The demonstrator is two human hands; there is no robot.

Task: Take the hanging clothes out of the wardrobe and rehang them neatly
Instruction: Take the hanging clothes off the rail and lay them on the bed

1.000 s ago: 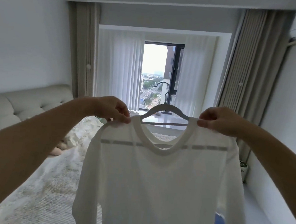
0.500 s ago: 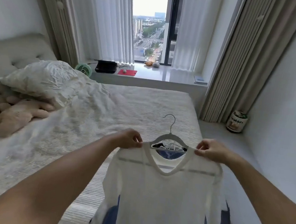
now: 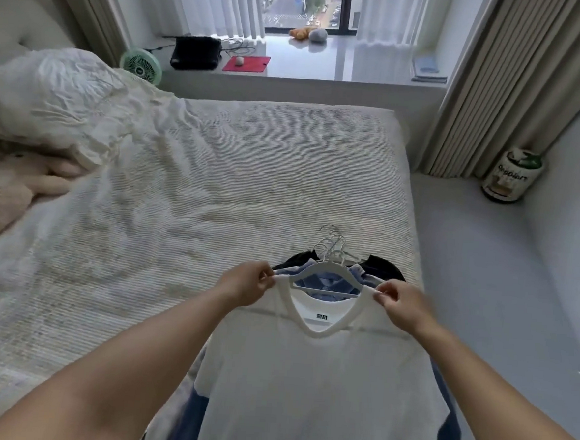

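I pinch the white shirt (image 3: 318, 386) at each shoulder — left hand (image 3: 248, 284), right hand (image 3: 401, 305) — so it keeps square on its hanger (image 3: 329, 269). It hangs over the pile (image 3: 337, 280) at the bed's (image 3: 215, 187) near right corner, hooks together.

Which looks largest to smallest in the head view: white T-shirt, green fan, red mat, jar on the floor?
1. White T-shirt, largest, though nearest the camera.
2. Jar.
3-4. Green fan and red mat look alike; both lie far off, so unsure.

Home bedroom: bed (image 3: 216, 180), curtained window (image 3: 307, 4).
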